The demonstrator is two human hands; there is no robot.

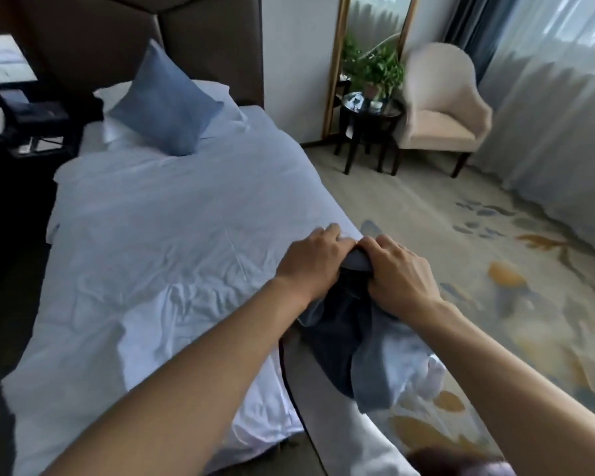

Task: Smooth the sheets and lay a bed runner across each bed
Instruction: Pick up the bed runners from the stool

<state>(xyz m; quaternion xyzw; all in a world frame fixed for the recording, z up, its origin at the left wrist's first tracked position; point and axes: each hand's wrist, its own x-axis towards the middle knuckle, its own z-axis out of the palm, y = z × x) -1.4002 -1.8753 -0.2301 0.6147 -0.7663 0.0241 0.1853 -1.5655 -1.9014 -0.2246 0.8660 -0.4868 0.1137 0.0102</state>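
Both hands grip bunched bed runner at bed's right edge.
Left hand and right hand, fingers curled, clutch the grey-blue bed runner, which hangs off the wrinkled white sheet; blue cushion near headboard.

Bed; wrinkled sheet, blue cushion
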